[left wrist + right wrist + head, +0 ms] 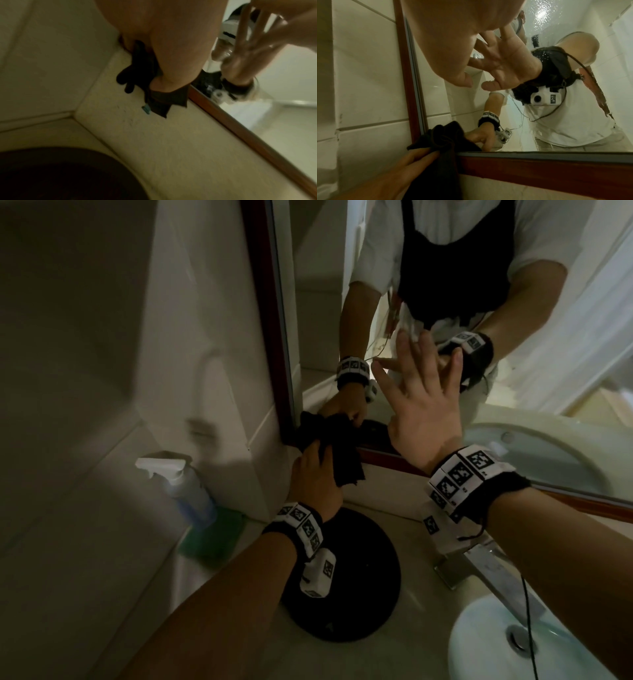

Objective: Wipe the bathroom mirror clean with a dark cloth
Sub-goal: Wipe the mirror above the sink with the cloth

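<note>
My left hand grips a bunched dark cloth and holds it against the lower left corner of the mirror, where the red-brown frame meets the counter. The same cloth and left hand show in the right wrist view, and the cloth hangs below my hand in the left wrist view. My right hand lies flat on the glass with fingers spread, to the right of the cloth and above it. Water droplets speckle the mirror glass.
A spray bottle stands at the left on a green sponge. A round black object lies on the pale counter below my left wrist. A metal tap and white basin sit at lower right.
</note>
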A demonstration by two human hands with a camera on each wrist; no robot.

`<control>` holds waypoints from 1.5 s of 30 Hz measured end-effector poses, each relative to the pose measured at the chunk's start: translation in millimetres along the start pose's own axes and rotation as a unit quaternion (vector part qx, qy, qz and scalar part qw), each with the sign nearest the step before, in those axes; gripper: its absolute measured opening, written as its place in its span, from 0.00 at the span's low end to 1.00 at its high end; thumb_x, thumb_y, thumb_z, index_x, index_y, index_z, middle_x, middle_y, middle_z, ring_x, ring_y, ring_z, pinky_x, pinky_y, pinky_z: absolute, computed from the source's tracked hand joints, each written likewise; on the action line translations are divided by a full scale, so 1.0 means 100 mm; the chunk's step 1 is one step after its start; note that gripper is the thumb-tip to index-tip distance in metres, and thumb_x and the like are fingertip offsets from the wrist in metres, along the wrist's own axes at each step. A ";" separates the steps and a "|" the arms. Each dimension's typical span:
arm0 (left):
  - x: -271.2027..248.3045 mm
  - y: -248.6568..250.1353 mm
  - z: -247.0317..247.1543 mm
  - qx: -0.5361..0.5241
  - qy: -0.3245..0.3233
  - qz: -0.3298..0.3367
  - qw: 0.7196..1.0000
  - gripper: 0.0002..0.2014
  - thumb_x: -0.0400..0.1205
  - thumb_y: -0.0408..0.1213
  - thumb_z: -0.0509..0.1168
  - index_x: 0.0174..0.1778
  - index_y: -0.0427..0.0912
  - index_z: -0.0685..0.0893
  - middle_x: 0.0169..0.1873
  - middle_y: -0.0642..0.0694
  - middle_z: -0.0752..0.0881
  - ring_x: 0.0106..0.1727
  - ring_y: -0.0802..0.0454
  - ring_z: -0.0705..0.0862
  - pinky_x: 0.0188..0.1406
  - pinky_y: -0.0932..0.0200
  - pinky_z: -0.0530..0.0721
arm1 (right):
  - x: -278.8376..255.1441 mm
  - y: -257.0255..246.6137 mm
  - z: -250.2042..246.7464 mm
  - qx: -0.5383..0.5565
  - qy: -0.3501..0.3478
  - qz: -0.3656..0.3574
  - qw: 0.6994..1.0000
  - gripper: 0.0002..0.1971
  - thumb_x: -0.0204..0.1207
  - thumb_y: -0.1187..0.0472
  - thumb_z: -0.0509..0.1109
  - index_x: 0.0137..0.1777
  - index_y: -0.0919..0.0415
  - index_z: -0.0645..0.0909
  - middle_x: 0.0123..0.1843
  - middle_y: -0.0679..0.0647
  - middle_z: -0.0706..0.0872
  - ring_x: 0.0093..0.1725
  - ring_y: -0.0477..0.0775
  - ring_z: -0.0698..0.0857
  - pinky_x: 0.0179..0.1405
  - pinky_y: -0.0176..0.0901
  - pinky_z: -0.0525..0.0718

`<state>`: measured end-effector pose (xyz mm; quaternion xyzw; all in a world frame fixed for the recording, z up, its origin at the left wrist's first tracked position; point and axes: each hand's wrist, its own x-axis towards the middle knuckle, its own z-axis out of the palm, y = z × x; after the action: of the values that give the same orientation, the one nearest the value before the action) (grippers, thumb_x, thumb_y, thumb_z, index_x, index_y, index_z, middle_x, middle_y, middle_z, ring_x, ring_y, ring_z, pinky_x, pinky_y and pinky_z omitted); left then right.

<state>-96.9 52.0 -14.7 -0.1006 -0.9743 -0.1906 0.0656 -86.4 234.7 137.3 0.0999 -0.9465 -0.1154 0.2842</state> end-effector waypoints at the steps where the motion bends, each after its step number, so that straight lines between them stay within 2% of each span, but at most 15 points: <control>1: 0.02 -0.06 -0.03 -0.004 0.000 -0.025 1.000 0.42 0.78 0.46 0.69 0.85 0.42 0.56 0.84 0.38 0.54 0.81 0.38 0.59 0.81 0.45 0.60 | -0.01 0.00 0.00 -0.002 -0.003 -0.001 1.000 0.45 0.68 0.56 0.66 0.87 0.48 0.54 0.89 0.60 0.41 0.86 0.68 0.38 0.79 0.80 0.40; 7: 0.06 -0.02 -0.09 -0.036 -0.003 -0.061 0.997 0.42 0.80 0.44 0.69 0.86 0.39 0.55 0.84 0.38 0.52 0.83 0.37 0.53 0.83 0.47 0.56 | -0.10 0.02 0.03 -0.005 -0.030 -0.017 0.999 0.45 0.67 0.55 0.71 0.86 0.50 0.59 0.89 0.60 0.41 0.86 0.67 0.37 0.79 0.80 0.40; 11: 0.05 0.21 -0.07 -0.059 -0.011 -0.087 0.994 0.38 0.80 0.42 0.66 0.85 0.39 0.57 0.83 0.38 0.53 0.81 0.37 0.53 0.82 0.45 0.58 | -0.26 -0.01 0.17 0.003 -0.095 -0.070 0.993 0.42 0.68 0.55 0.70 0.85 0.52 0.62 0.89 0.60 0.43 0.87 0.65 0.37 0.80 0.78 0.42; 13: 0.00 0.26 -0.09 -0.057 -0.009 -0.055 0.997 0.37 0.80 0.41 0.66 0.84 0.41 0.59 0.82 0.38 0.56 0.79 0.37 0.56 0.81 0.47 0.59 | -0.41 -0.08 0.32 0.054 -0.127 -0.104 0.985 0.42 0.67 0.60 0.71 0.84 0.55 0.64 0.88 0.61 0.52 0.87 0.63 0.45 0.83 0.73 0.47; 16: -0.03 0.31 -0.13 -0.084 -0.023 -0.029 0.996 0.34 0.82 0.40 0.64 0.84 0.47 0.60 0.81 0.41 0.57 0.79 0.37 0.56 0.78 0.47 0.63 | -0.59 -0.19 0.49 0.141 -0.171 -0.100 0.970 0.40 0.69 0.61 0.74 0.83 0.56 0.66 0.85 0.60 0.64 0.83 0.63 0.63 0.78 0.64 0.68; 19: 0.02 0.25 -0.20 -0.143 -0.032 -0.035 0.989 0.29 0.83 0.36 0.61 0.82 0.50 0.67 0.80 0.42 0.60 0.79 0.38 0.59 0.79 0.47 0.62 | -0.61 -0.31 0.59 0.169 -0.235 -0.067 0.955 0.37 0.78 0.59 0.69 0.86 0.50 0.58 0.85 0.56 0.61 0.76 0.63 0.69 0.69 0.56 0.75; 22: 0.06 0.08 -0.24 -0.222 -0.023 -0.010 0.975 0.27 0.80 0.29 0.58 0.77 0.47 0.74 0.77 0.41 0.69 0.77 0.40 0.67 0.81 0.46 0.64 | -0.53 -0.48 0.69 0.153 -0.248 -0.074 0.954 0.36 0.78 0.58 0.66 0.85 0.46 0.59 0.80 0.60 0.64 0.65 0.67 0.71 0.61 0.55 0.77; 26: 0.09 -0.09 -0.22 -0.303 -0.010 0.011 0.953 0.24 0.77 0.27 0.60 0.70 0.45 0.81 0.72 0.44 0.75 0.73 0.45 0.74 0.76 0.43 0.73 | -0.40 -0.65 0.78 0.099 -0.236 -0.057 0.965 0.34 0.75 0.56 0.68 0.82 0.45 0.64 0.68 0.61 0.72 0.55 0.66 0.72 0.44 0.51 0.70; 30: 0.07 -0.12 -0.16 -0.307 0.014 -0.059 0.950 0.20 0.80 0.28 0.64 0.67 0.47 0.84 0.69 0.42 0.69 0.71 0.42 0.74 0.76 0.47 0.74 | -0.38 -0.67 0.81 0.095 -0.230 -0.052 0.967 0.28 0.79 0.61 0.65 0.79 0.50 0.67 0.67 0.58 0.71 0.54 0.62 0.71 0.43 0.46 0.69; 33: 0.05 -0.08 -0.15 -0.316 -0.021 -0.081 0.945 0.20 0.82 0.31 0.64 0.69 0.52 0.82 0.68 0.46 0.65 0.68 0.43 0.75 0.73 0.59 0.73 | -0.39 -0.61 0.78 0.126 -0.181 -0.021 0.975 0.12 0.76 0.66 0.69 0.58 0.55 0.82 0.54 0.55 0.77 0.46 0.58 0.75 0.33 0.44 0.70; 35: 0.06 0.00 -0.17 -0.307 -0.035 -0.072 0.948 0.21 0.83 0.34 0.63 0.72 0.54 0.80 0.67 0.47 0.65 0.65 0.45 0.77 0.70 0.62 0.72 | -0.40 -0.52 0.78 0.137 -0.126 -0.002 0.983 0.06 0.69 0.68 0.73 0.42 0.57 0.83 0.45 0.54 0.78 0.40 0.57 0.77 0.24 0.43 0.67; 36: 0.07 0.05 -0.17 -0.298 -0.043 -0.064 0.951 0.23 0.83 0.34 0.63 0.74 0.54 0.78 0.67 0.46 0.65 0.63 0.45 0.77 0.69 0.61 0.73 | -0.40 -0.47 0.77 0.134 -0.101 0.000 0.986 0.05 0.68 0.68 0.73 0.40 0.58 0.82 0.44 0.54 0.78 0.38 0.57 0.78 0.22 0.42 0.66; 38: 0.09 0.14 -0.17 -0.290 -0.062 -0.050 0.954 0.25 0.82 0.33 0.64 0.75 0.56 0.75 0.67 0.46 0.65 0.61 0.44 0.79 0.69 0.58 0.76 | -0.39 -0.38 0.71 0.122 -0.068 0.010 0.990 0.01 0.71 0.65 0.69 0.40 0.59 0.82 0.45 0.56 0.78 0.38 0.59 0.78 0.21 0.42 0.62; 42: 0.14 0.16 -0.15 -0.294 -0.066 -0.032 0.953 0.26 0.81 0.30 0.63 0.75 0.54 0.75 0.68 0.43 0.66 0.61 0.39 0.80 0.69 0.49 0.79 | -0.46 -0.42 0.62 0.143 0.020 0.007 0.990 0.07 0.79 0.63 0.65 0.41 0.59 0.82 0.41 0.56 0.79 0.28 0.57 0.77 0.21 0.42 0.63; 45: 0.20 0.05 -0.17 -0.293 -0.094 -0.021 0.951 0.26 0.83 0.28 0.60 0.76 0.54 0.74 0.71 0.42 0.66 0.66 0.40 0.79 0.70 0.48 0.78 | -0.55 -0.63 0.75 0.181 -0.051 -0.055 0.981 0.05 0.75 0.64 0.68 0.49 0.59 0.83 0.47 0.56 0.79 0.36 0.60 0.81 0.20 0.48 0.77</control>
<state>-113.9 53.6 6.4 -0.1128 -0.8792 -0.4587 -0.0626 -75.8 200.6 30.5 0.1957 -0.9581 0.0375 0.2055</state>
